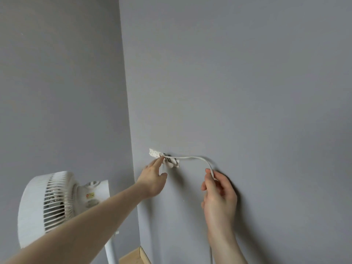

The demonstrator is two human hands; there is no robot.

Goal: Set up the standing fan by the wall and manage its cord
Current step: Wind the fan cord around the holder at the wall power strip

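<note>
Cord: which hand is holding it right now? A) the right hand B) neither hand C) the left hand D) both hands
A: the right hand pinches the white cord in its fingers, while the left hand reaches with a straight finger to the clip on the wall.

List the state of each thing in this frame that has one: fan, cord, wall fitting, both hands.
standing fan: upright in the corner by the wall, blades look still.
cord: arcs loosely from the wall fitting to the right hand.
wall fitting: white, on the grey wall; too blurred to tell what it is.
left hand: fingers extended, fingertips touching the fitting.
right hand: pinches the cord.
</note>
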